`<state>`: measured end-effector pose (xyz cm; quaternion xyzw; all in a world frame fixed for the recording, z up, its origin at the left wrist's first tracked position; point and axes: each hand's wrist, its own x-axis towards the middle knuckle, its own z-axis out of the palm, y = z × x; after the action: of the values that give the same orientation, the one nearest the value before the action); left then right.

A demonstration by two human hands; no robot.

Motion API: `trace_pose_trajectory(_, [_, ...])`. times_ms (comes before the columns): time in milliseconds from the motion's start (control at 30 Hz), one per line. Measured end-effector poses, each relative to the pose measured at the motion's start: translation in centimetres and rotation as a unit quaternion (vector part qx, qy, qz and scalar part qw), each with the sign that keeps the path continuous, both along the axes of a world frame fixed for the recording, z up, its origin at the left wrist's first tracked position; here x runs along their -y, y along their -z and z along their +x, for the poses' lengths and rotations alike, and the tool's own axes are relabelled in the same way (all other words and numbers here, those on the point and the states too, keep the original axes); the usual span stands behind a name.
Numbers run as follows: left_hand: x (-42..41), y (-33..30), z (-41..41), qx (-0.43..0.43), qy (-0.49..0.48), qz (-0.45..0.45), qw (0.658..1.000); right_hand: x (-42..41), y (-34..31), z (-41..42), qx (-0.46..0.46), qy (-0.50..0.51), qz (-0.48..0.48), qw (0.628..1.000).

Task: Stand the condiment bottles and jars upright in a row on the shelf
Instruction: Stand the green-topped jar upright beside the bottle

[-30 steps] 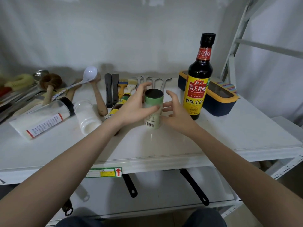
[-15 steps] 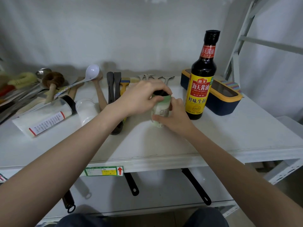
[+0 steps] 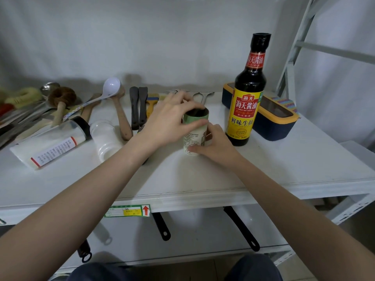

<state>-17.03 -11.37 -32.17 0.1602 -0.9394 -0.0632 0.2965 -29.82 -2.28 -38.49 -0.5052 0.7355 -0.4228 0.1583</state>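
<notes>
A small green-and-white jar (image 3: pixel 194 136) with a dark lid stands upright on the white shelf (image 3: pixel 203 179). My left hand (image 3: pixel 172 120) grips its top from the left and above. My right hand (image 3: pixel 215 145) holds its lower body from the right. A tall dark soy sauce bottle (image 3: pixel 246 98) with a yellow label stands upright just right of the jar. At the left, a clear bottle with a black cap (image 3: pixel 52 142) and a small white jar (image 3: pixel 104 137) lie on their sides. A dark bottle (image 3: pixel 142 130) is mostly hidden behind my left wrist.
Wooden spoons, a white ladle (image 3: pixel 109 88), black spatulas (image 3: pixel 138 106) and brushes lie along the back of the shelf. A navy and yellow box (image 3: pixel 272 116) sits behind the soy sauce bottle. Pan handles (image 3: pixel 241 228) show on the lower shelf.
Both hands have closed onto the small jar, which has shifted right, closer to the soy sauce bottle. The left hand moved onto its lid.
</notes>
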Motion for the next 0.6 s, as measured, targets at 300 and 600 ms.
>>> trace_pose_trajectory(300, [1.0, -0.2, -0.4, 0.026, 0.085, 0.041, 0.995, -0.2, -0.4, 0.9, 0.044, 0.032, -0.023, 0.998])
trace_pose_trajectory(600, [1.2, -0.1, -1.1, 0.017, 0.075, 0.04, 0.996, -0.3, -1.0, 0.2, 0.015, 0.031, -0.008, 0.999])
